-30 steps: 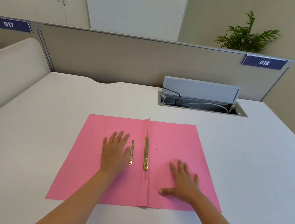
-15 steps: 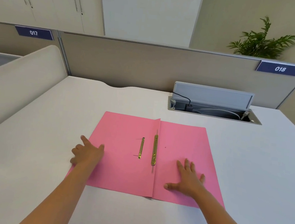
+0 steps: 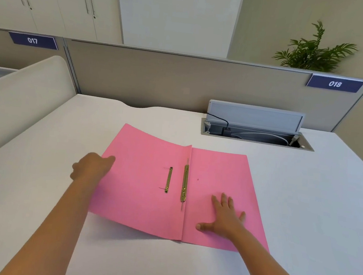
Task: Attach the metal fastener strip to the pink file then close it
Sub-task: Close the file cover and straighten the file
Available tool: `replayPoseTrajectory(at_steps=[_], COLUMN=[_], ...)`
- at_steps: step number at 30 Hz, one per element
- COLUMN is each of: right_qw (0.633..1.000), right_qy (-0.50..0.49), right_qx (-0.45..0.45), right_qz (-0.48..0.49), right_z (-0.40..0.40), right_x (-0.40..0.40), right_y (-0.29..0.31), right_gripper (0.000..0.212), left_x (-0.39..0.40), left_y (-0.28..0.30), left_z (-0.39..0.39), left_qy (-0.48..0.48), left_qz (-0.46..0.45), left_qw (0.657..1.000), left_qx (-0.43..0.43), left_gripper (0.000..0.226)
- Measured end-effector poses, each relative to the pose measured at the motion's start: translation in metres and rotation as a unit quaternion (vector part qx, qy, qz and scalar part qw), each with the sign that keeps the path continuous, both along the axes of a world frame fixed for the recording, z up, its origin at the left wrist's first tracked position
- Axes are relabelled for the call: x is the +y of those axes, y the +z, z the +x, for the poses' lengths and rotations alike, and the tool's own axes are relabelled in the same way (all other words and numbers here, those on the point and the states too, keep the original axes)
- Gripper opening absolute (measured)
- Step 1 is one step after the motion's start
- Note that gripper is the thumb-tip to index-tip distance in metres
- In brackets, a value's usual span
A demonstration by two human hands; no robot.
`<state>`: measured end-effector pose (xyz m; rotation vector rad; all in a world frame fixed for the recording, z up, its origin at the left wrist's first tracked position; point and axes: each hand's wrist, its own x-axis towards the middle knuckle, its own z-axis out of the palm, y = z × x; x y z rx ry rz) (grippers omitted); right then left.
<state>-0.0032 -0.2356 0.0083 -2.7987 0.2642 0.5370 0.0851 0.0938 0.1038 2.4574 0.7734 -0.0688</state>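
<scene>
Fingers [image 3: 108, 160] grip lifted pink file [image 3: 140, 199] cover; right hand [image 3: 223, 220] flat.

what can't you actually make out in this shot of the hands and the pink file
- Left hand, head view: fingertips hidden under the lifted left flap of the pink file, so the grip is unclear.
- Short metal strip on that flap: too small to tell whether it is fastened.
- Long metal strip at the fold: prong detail too small.
- Right hand lies flat; the file beneath the palm is hidden.
</scene>
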Motion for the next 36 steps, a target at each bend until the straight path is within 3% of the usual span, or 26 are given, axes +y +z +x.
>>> replayPoseTrajectory(at_steps=[4,9,12,15,17,19,22,24,28,32,36], right_qw=[1.000,0.999,0.984,0.908,0.854,0.786,0.693,0.664,0.682,0.785,0.842], right_qy=[-0.006,-0.020,-0.086,-0.188,-0.235,-0.275,-0.306,-0.326,-0.344,-0.348,-0.362], right_qx=[-0.001,0.003,-0.048,-0.120,-0.118,-0.094,-0.073,-0.064,-0.045,-0.019,-0.043], right_qz=[0.004,0.033,0.151,0.355,0.448,0.546,0.648,0.670,0.644,0.512,0.396], right_z=[-0.001,0.000,0.000,-0.003,-0.004,-0.006,-0.009,-0.012,-0.023,-0.032,-0.033], right_x=[-0.001,0.001,-0.003,-0.014,-0.024,-0.037,-0.060,-0.077,-0.106,-0.112,-0.102], right_y=[-0.002,0.004,0.016,0.036,0.050,0.062,0.075,0.081,0.081,0.069,0.053], right_gripper=[0.117,0.111,0.089,0.059,0.044,0.036,0.052,0.065,0.074,0.055,0.039], left_x=[-0.012,-0.042,-0.062,-0.089,-0.108,-0.127,-0.146,-0.151,-0.151,-0.154,-0.161], left_y=[0.047,0.087,0.101,0.106,0.098,0.080,0.048,0.029,0.002,-0.019,-0.028], left_z=[-0.007,-0.024,-0.037,-0.047,-0.050,-0.052,-0.055,-0.053,-0.050,-0.049,-0.050], left_qy=[-0.060,-0.111,-0.167,-0.222,-0.247,-0.272,-0.266,-0.243,-0.186,-0.170,-0.160], left_qz=[-0.022,-0.218,-0.299,-0.414,-0.487,-0.512,-0.476,-0.426,-0.351,-0.333,-0.336], left_qw=[0.996,0.964,0.930,0.875,0.834,0.815,0.837,0.871,0.917,0.926,0.925], left_qx=[-0.067,-0.105,-0.132,-0.118,-0.078,-0.020,0.032,0.040,0.048,0.056,0.077], left_gripper=[0.064,0.070,0.060,0.047,0.046,0.048,0.045,0.037,0.016,0.027,0.011])
